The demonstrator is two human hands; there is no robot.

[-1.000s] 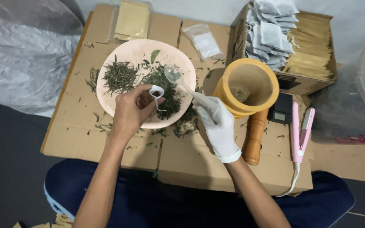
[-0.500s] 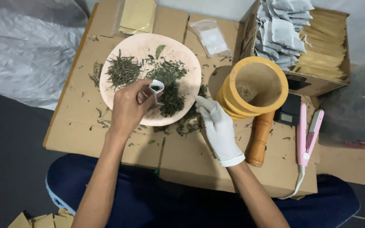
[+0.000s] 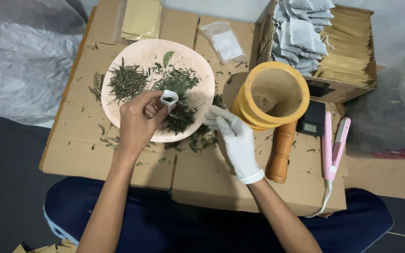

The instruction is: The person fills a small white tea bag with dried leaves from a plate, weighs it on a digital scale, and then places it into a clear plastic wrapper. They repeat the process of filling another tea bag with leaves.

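My bare left hand [image 3: 139, 122] holds a small white tea bag [image 3: 168, 98] open-mouthed above a round pale plate [image 3: 118, 108] heaped with dried green herbs [image 3: 176, 80]. My right hand [image 3: 234, 139], in a white glove, hovers at the plate's right edge, fingers pinched together near loose herb bits [image 3: 201, 138] on the cardboard; whether it holds any is unclear. A yellow wooden mortar [image 3: 272, 95] stands just right of that hand, and its brown pestle [image 3: 281, 152] lies beside the wrist.
A cardboard box [image 3: 348, 91] of grey and tan sachets sits at the back right. A pink hair straightener [image 3: 334, 146], a small black scale [image 3: 311, 125], a clear plastic bag [image 3: 224, 42] and a tan packet [image 3: 140, 19] lie around. Grey plastic sheet [image 3: 19, 61] at left.
My right hand has drawn back from over the plate's herbs down to the plate's right edge. My left hand keeps the tea bag in about the same place.
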